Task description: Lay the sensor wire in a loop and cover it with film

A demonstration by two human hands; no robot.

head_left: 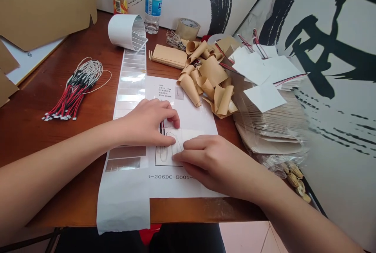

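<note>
On a printed white sheet lies a cable with red and black leads and a thin white wire bent into loops inside a printed rectangle. My left hand rests over the sheet, its thumb stretched across the wire and its index finger curved apart from the thumb. Beside it, the fingertips of my right hand are pinched together at the wire loop; they hide part of it. Left of the sheet runs a strip of clear film labels on white backing, which ends in a roll.
A bundle of red-black cables lies at left. Curled brown paper pieces, a brown paper stack and a tape roll sit behind. A water bottle stands at the wall. Bagged cards are piled right, near peanuts.
</note>
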